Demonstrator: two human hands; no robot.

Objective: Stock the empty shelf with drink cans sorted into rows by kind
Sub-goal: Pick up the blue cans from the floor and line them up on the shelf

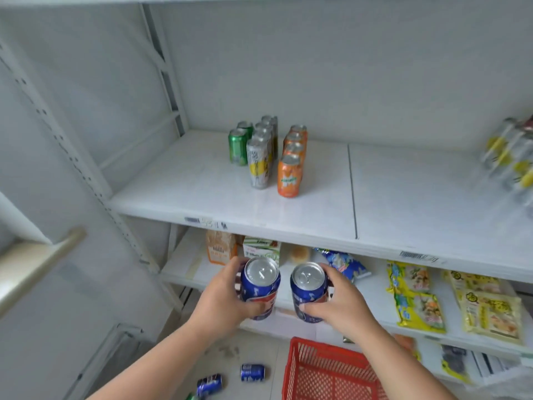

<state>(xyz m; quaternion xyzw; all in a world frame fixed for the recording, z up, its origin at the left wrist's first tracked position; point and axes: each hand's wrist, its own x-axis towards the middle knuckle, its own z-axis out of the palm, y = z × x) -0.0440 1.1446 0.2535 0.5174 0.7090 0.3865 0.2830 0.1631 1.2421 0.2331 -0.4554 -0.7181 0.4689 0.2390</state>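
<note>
Hands side by side, left hand and right hand each around an upright blue can

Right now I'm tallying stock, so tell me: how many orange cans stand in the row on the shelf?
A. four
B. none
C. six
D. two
A: the orange cans form a single row of four running front to back on the shelf, right of the silver-and-yellow row.
</note>
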